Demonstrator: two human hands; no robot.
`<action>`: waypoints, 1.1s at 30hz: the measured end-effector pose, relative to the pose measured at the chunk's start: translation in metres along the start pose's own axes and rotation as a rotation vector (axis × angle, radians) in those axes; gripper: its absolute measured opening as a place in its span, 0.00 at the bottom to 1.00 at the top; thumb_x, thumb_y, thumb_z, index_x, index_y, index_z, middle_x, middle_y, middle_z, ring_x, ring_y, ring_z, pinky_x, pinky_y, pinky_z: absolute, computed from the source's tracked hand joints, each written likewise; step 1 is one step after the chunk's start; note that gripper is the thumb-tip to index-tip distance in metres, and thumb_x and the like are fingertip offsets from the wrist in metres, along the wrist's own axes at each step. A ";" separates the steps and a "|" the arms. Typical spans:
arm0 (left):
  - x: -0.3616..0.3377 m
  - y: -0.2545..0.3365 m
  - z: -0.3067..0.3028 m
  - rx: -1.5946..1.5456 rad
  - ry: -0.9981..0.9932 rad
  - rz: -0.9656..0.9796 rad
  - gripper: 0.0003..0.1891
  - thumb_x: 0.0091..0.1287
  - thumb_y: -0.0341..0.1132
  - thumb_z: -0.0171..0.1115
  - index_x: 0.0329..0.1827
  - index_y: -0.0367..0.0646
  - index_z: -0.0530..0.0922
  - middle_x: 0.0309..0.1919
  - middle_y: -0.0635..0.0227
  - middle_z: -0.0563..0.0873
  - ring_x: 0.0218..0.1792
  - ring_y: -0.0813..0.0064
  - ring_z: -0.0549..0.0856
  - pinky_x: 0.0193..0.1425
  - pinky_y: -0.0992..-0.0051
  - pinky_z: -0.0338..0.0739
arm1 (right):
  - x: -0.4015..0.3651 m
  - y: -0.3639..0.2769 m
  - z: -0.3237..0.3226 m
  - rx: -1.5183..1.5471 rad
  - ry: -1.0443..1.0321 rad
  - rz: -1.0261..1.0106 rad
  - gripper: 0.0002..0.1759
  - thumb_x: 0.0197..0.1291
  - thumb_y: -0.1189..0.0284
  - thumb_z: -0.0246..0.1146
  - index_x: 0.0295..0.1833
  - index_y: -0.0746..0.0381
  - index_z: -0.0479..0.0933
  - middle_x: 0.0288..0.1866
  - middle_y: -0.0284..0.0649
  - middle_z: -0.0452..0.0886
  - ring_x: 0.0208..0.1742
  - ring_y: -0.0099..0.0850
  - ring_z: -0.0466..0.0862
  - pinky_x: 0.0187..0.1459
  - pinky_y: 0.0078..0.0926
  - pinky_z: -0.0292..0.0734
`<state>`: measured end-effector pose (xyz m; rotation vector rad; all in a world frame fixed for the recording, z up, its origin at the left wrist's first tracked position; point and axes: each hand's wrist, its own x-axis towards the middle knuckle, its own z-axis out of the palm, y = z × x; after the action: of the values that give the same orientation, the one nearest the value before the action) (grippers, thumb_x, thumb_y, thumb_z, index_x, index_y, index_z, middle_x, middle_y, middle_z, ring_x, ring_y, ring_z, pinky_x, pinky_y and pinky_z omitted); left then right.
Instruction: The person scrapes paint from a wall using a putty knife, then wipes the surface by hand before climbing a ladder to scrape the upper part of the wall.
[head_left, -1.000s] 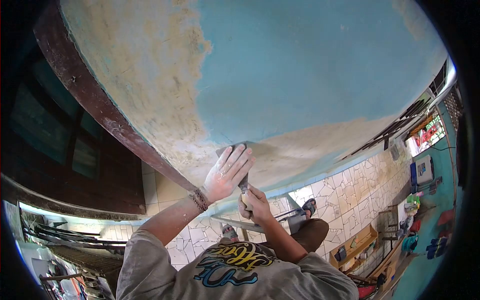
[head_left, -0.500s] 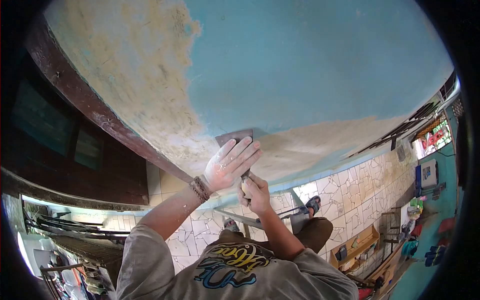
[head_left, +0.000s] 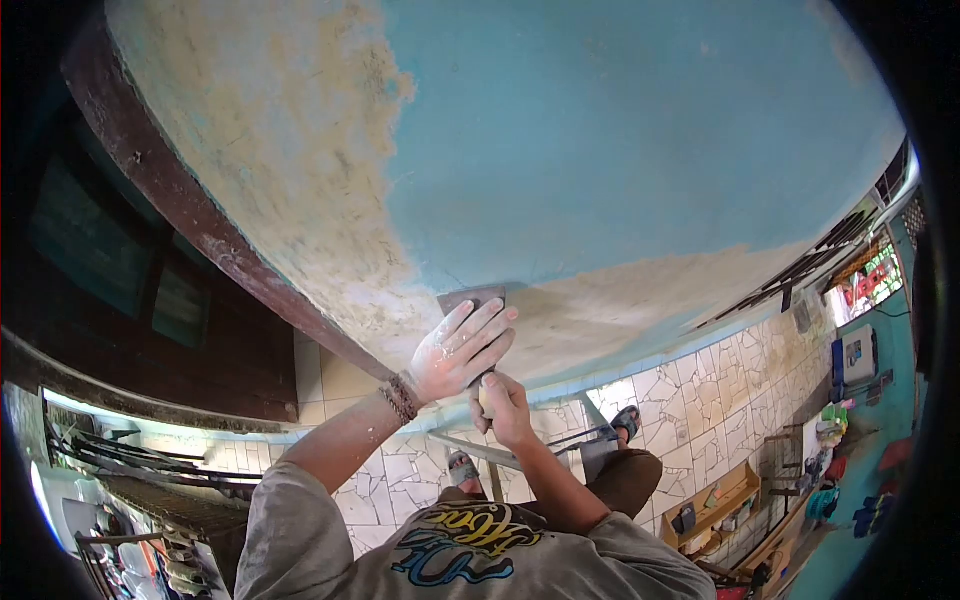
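Note:
A wide-bladed scraper point(head_left: 460, 297) rests with its blade against the wall, near where blue paint point(head_left: 620, 150) meets a pale, bare-looking area point(head_left: 310, 190). My right hand point(head_left: 510, 412) is closed around the scraper's light-coloured handle. Laid flat over the blade is my left hand point(head_left: 450, 355), its fingers stretched out and dusted white. A braided bracelet point(head_left: 400, 398) circles the left wrist. Both hands sit close together, and the left one hides part of the blade and neck.
A dark brown frame point(head_left: 190, 220) borders the wall at left. Below are irregular stone floor tiles point(head_left: 700, 390) and a grey bench-like support point(head_left: 590, 455) by my legs. A wooden shelf box point(head_left: 715, 510) stands lower right, a dark rack point(head_left: 180, 505) lower left.
Both hands and the scraper appear slightly lower in view. The wall has shifted down too, so much of this comes from the camera tilting. The grip looks the same.

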<state>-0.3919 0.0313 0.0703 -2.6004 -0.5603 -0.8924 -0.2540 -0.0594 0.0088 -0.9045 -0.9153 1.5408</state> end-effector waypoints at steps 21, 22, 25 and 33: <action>0.004 -0.006 -0.006 0.034 -0.054 0.049 0.27 0.67 0.36 0.50 0.69 0.40 0.75 0.73 0.60 0.73 0.75 0.58 0.70 0.79 0.56 0.60 | 0.002 0.013 0.005 0.130 0.016 0.048 0.24 0.78 0.55 0.44 0.38 0.63 0.71 0.19 0.39 0.72 0.13 0.26 0.68 0.16 0.24 0.64; 0.006 -0.010 -0.011 0.028 -0.058 0.058 0.27 0.67 0.37 0.50 0.69 0.40 0.74 0.73 0.60 0.73 0.75 0.58 0.70 0.79 0.56 0.60 | 0.002 0.009 0.009 0.146 0.018 0.056 0.24 0.78 0.55 0.44 0.38 0.63 0.71 0.19 0.39 0.72 0.13 0.27 0.69 0.17 0.24 0.65; -0.004 -0.011 -0.009 0.046 -0.152 0.098 0.26 0.67 0.36 0.51 0.69 0.39 0.75 0.72 0.60 0.74 0.74 0.58 0.70 0.79 0.56 0.61 | -0.002 0.015 0.009 0.102 0.045 0.139 0.24 0.78 0.55 0.43 0.38 0.62 0.71 0.19 0.39 0.73 0.13 0.27 0.69 0.18 0.24 0.66; 0.008 -0.011 -0.046 -0.041 -0.021 0.005 0.26 0.63 0.34 0.55 0.65 0.36 0.77 0.69 0.56 0.76 0.72 0.55 0.73 0.76 0.54 0.67 | -0.015 -0.020 0.042 0.174 0.004 0.105 0.25 0.79 0.52 0.45 0.40 0.62 0.72 0.19 0.37 0.74 0.14 0.25 0.72 0.16 0.22 0.66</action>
<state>-0.4142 0.0233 0.1116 -2.6496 -0.5469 -0.8853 -0.2817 -0.0753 0.0458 -0.8405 -0.7276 1.6793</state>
